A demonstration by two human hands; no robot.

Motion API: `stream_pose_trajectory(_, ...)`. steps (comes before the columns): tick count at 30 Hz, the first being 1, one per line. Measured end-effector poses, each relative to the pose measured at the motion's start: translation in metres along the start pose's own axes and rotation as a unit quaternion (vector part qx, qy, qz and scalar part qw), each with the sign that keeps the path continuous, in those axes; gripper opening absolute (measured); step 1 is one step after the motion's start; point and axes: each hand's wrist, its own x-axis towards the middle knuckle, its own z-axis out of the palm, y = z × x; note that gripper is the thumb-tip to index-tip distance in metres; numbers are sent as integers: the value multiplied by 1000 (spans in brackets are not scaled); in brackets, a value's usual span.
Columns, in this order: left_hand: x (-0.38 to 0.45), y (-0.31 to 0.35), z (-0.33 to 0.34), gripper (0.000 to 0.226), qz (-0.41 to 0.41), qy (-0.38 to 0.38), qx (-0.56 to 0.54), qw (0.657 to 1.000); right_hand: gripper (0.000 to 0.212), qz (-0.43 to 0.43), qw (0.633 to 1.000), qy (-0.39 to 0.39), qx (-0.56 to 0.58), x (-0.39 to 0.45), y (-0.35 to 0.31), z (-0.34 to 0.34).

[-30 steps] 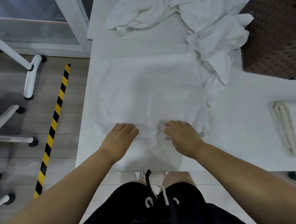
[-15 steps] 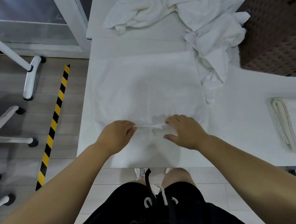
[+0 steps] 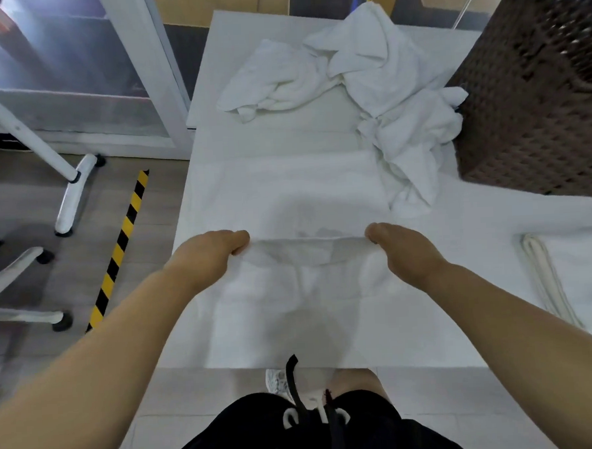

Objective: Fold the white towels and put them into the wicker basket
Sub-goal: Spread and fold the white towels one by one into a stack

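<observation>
A white towel (image 3: 286,190) lies spread on the white table (image 3: 480,300) in front of me. Its near edge is lifted and stretched taut between my hands. My left hand (image 3: 210,253) pinches that edge at its left end and my right hand (image 3: 402,246) pinches it at the right end. A heap of crumpled white towels (image 3: 366,83) lies at the back of the table. The dark brown wicker basket (image 3: 528,102) stands at the back right, touching the heap. A folded white towel (image 3: 571,271) lies at the right edge.
The table's left edge runs beside a grey floor with a yellow-and-black striped tape (image 3: 120,243). White wheeled stand legs (image 3: 73,191) are on the floor at the left. Glass panels (image 3: 56,65) stand behind them.
My hands were close together at the middle of the towel's near edge, then took hold of it. They have moved apart and forward, lifting the edge and pulling it straight.
</observation>
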Motion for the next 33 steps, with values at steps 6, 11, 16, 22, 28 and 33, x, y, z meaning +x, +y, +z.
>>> stream_pose_trajectory(6, 28, 5, -79, 34, -24, 135, 53, 989, 29, -81, 980, 171, -55, 44, 27, -54)
stream_pose_trajectory(11, 30, -6, -69, 32, 165, 357, 106, 913, 34, -150, 916, 362, -87, 43, 28, -59)
stream_pose_trajectory(16, 2, -11, 27, 13, 183, 192, 189, 945, 25, -182, 961, 163, -132, 2, 34, 31)
stream_pose_trajectory(22, -26, -7, 90, 16, 128, 87, 160, 975, 46, -78, 993, 35, -87, -30, 28, 90)
stream_pose_trajectory(28, -36, -7, 99, 50, 101, 49, 188, 976, 45, -33, 995, 9, -96, -37, 17, 88)
stream_pose_trajectory(33, -38, 2, 101, 28, 115, 76, 164, 977, 34, -52, 989, 34, -131, -37, 10, 93)
